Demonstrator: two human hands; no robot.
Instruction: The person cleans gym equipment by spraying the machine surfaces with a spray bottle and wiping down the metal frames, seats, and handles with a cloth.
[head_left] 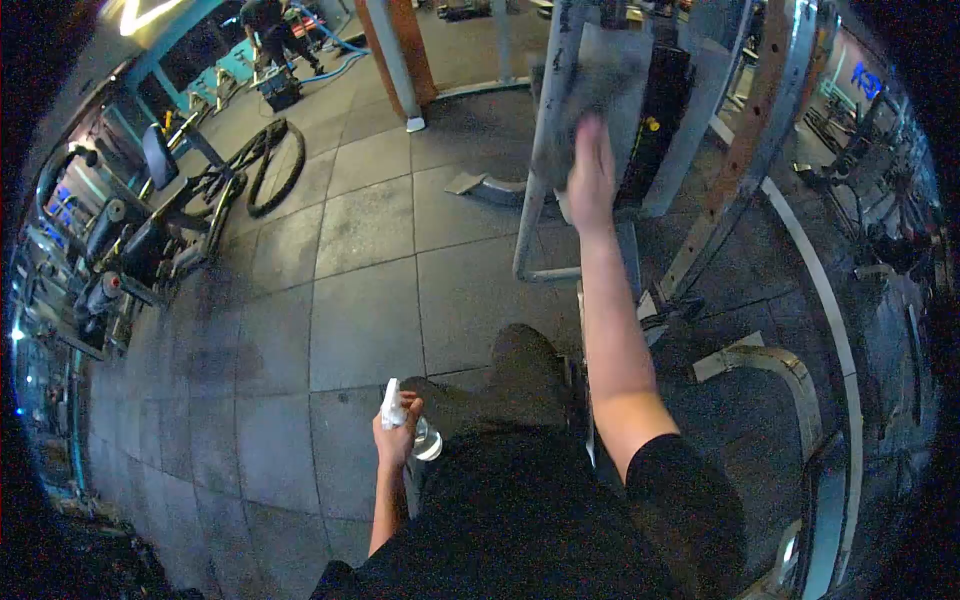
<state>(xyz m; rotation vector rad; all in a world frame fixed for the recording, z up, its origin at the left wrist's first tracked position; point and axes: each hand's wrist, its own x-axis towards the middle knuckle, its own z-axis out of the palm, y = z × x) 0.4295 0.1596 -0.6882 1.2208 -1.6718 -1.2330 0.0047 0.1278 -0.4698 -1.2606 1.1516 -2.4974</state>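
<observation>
My left hand [397, 430] is wrapped round a spray bottle [428, 442] with a white nozzle, low in the middle of the view beside my body. My right arm is stretched forward, and my right hand [592, 170] is at a grey panel [612, 75] on the metal frame [545, 160] of a gym machine. That hand is smeared by motion. Whether a cloth lies under it cannot be made out.
Dark floor tiles [365, 310] lie ahead and left. A bench machine [125, 235] and a thick black rope [290, 180] are at left. A person [270, 30] stands at the back. A curved metal leg [790, 370] and upright post [750, 150] are at right.
</observation>
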